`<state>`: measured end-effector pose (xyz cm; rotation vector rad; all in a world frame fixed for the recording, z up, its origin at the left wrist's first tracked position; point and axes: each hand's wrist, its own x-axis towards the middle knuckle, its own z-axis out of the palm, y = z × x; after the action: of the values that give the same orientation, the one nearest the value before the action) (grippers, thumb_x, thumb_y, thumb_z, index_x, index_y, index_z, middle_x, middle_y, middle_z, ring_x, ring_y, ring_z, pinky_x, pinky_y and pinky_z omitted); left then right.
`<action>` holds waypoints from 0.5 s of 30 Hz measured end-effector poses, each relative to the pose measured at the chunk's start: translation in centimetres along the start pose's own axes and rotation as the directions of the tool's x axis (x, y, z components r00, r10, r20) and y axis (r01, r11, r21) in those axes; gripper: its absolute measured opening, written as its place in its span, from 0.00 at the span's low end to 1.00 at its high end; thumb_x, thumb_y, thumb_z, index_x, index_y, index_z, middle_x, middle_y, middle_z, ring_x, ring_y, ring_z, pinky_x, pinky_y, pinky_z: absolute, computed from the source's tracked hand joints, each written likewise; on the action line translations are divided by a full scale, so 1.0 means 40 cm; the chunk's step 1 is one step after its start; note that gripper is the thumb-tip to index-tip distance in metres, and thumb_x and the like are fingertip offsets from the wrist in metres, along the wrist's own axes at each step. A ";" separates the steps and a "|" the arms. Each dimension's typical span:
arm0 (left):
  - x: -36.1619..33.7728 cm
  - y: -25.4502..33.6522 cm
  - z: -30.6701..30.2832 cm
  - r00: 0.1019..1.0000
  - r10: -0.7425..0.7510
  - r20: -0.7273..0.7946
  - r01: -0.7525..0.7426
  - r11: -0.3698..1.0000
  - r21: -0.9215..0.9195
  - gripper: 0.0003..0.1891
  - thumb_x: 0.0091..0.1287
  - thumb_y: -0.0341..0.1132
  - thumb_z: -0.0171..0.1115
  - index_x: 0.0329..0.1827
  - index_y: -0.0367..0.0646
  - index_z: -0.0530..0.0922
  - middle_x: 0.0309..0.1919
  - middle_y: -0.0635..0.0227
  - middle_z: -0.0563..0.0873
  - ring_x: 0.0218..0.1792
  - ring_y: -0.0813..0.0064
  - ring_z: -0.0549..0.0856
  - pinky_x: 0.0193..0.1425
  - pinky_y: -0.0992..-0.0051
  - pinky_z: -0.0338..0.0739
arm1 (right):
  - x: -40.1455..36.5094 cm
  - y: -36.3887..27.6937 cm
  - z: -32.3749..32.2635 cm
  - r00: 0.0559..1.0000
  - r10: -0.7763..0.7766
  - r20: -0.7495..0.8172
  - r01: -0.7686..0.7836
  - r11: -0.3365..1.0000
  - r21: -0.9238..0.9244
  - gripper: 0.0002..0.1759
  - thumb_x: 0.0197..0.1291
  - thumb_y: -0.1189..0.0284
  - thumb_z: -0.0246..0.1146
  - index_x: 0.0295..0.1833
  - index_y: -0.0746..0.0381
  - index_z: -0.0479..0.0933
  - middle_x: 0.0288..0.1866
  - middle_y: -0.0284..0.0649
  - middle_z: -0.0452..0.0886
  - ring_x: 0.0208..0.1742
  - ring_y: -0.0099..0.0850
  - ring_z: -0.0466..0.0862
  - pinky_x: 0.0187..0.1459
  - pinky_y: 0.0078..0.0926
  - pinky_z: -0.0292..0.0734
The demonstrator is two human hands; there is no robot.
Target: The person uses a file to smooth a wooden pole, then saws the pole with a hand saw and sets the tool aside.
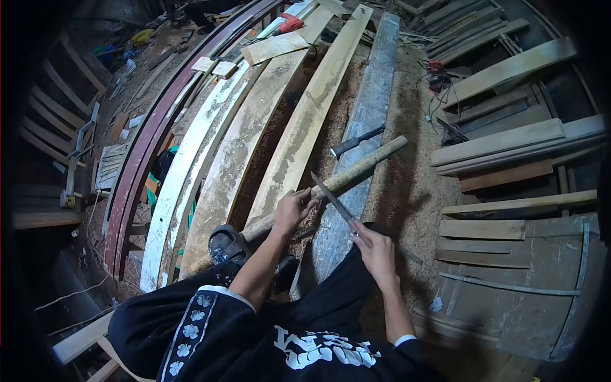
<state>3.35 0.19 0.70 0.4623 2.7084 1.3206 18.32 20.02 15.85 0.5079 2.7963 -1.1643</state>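
A round wooden pole (366,163) slants across the planks, its lower end running past my sandalled foot (228,245). My left hand (294,210) is closed around the pole near its middle. In my right hand (374,249) is a long, narrow metal file (335,200), held with the fingers closed on it. Its thin end crosses the pole just beyond my left fingers, and the other end sticks out behind my right hand. A black-handled tool (358,141), perhaps a flashlight, lies on the grey weathered beam (372,89) close to the pole.
Long curved planks, including a pale one (318,95), a white-painted one (184,153) and a dark red one (137,162), stretch away on the left. Sawdust (414,127) covers the floor. Stacked boards (503,143) line the right side. A red power tool (438,76) with a cord lies at upper right.
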 end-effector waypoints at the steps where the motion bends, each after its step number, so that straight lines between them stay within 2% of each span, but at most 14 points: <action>1: 0.009 0.006 0.004 1.000 0.012 -0.007 -0.012 1.000 -0.004 0.24 0.67 0.49 0.73 0.59 0.42 0.88 0.51 0.61 0.93 0.45 0.53 0.88 0.49 0.58 0.85 | -0.018 0.013 -0.005 0.999 -0.035 -0.028 0.036 0.999 0.027 0.19 0.71 0.74 0.66 0.65 0.58 0.84 0.58 0.47 0.88 0.59 0.48 0.88 0.56 0.39 0.84; 3: 0.001 0.002 0.000 1.000 -0.011 0.014 0.011 1.000 0.017 0.25 0.66 0.49 0.74 0.59 0.41 0.88 0.51 0.60 0.93 0.45 0.54 0.88 0.49 0.58 0.85 | -0.022 0.026 0.004 0.991 -0.123 -0.056 0.127 0.988 0.087 0.19 0.71 0.74 0.65 0.65 0.60 0.84 0.59 0.47 0.88 0.59 0.49 0.88 0.57 0.39 0.84; 4: 0.002 0.000 0.014 0.999 0.028 -0.021 -0.027 0.998 0.054 0.25 0.66 0.49 0.75 0.59 0.42 0.88 0.50 0.59 0.93 0.45 0.55 0.88 0.49 0.59 0.85 | -0.005 0.039 0.030 0.985 -0.152 -0.076 0.157 0.986 0.061 0.19 0.71 0.76 0.65 0.66 0.58 0.83 0.57 0.48 0.89 0.57 0.51 0.88 0.57 0.40 0.84; 5: -0.003 -0.005 0.022 1.000 0.031 -0.006 -0.030 0.998 0.056 0.25 0.66 0.49 0.75 0.59 0.42 0.88 0.50 0.59 0.93 0.45 0.55 0.88 0.49 0.59 0.85 | 0.014 0.043 0.068 0.987 -0.137 -0.081 0.143 0.988 0.066 0.19 0.71 0.76 0.65 0.66 0.58 0.83 0.57 0.48 0.89 0.57 0.51 0.88 0.57 0.40 0.84; 7: -0.001 -0.009 0.017 1.000 -0.012 -0.028 0.012 1.000 0.005 0.24 0.65 0.48 0.76 0.59 0.42 0.88 0.46 0.59 0.93 0.45 0.56 0.88 0.49 0.59 0.85 | 0.091 0.004 0.126 0.988 -0.128 -0.081 0.123 0.990 -0.070 0.21 0.70 0.77 0.65 0.68 0.56 0.82 0.55 0.50 0.89 0.55 0.54 0.87 0.56 0.43 0.83; 9: 0.007 -0.004 0.002 0.999 -0.007 -0.039 0.006 1.000 -0.010 0.23 0.65 0.47 0.76 0.57 0.42 0.89 0.44 0.57 0.93 0.44 0.54 0.89 0.50 0.59 0.85 | 0.103 -0.005 0.108 0.992 -0.119 -0.043 0.115 0.990 -0.084 0.22 0.70 0.78 0.65 0.68 0.54 0.82 0.55 0.52 0.88 0.54 0.57 0.86 0.55 0.46 0.82; 11: 0.001 0.017 -0.015 0.987 -0.089 0.136 0.109 0.983 -0.146 0.21 0.65 0.46 0.76 0.55 0.41 0.89 0.43 0.54 0.92 0.43 0.51 0.89 0.50 0.58 0.85 | 0.084 0.018 0.092 0.972 -0.230 -0.040 0.232 0.970 0.066 0.22 0.70 0.78 0.64 0.68 0.55 0.82 0.57 0.53 0.87 0.55 0.57 0.86 0.56 0.45 0.82; 12: -0.005 0.000 0.004 0.999 0.011 0.041 -0.005 0.990 -0.139 0.21 0.65 0.45 0.76 0.54 0.41 0.89 0.43 0.52 0.92 0.42 0.50 0.90 0.49 0.57 0.85 | 0.081 0.028 0.097 0.974 -0.223 -0.040 0.225 0.974 0.035 0.22 0.69 0.78 0.64 0.68 0.55 0.82 0.59 0.53 0.87 0.58 0.55 0.86 0.56 0.43 0.83; 13: -0.008 -0.010 0.015 0.999 0.034 -0.020 -0.036 0.994 -0.099 0.21 0.65 0.46 0.75 0.55 0.41 0.89 0.44 0.53 0.92 0.44 0.51 0.90 0.49 0.58 0.85 | 0.089 0.028 0.095 0.984 -0.180 -0.006 0.180 0.983 0.033 0.23 0.70 0.78 0.64 0.68 0.55 0.82 0.60 0.52 0.87 0.59 0.53 0.87 0.57 0.43 0.83; 15: -0.015 -0.014 0.040 0.991 0.096 -0.096 -0.097 0.995 -0.006 0.22 0.66 0.47 0.74 0.56 0.41 0.89 0.45 0.54 0.92 0.45 0.51 0.89 0.50 0.58 0.85 | 0.125 0.016 0.124 0.986 -0.162 -0.032 0.164 0.984 0.072 0.23 0.70 0.77 0.65 0.69 0.54 0.82 0.60 0.50 0.87 0.59 0.52 0.87 0.56 0.43 0.84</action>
<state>4.12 0.88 -0.76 0.5498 2.7869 1.4159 13.50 18.34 10.95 0.3056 2.8718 -1.3048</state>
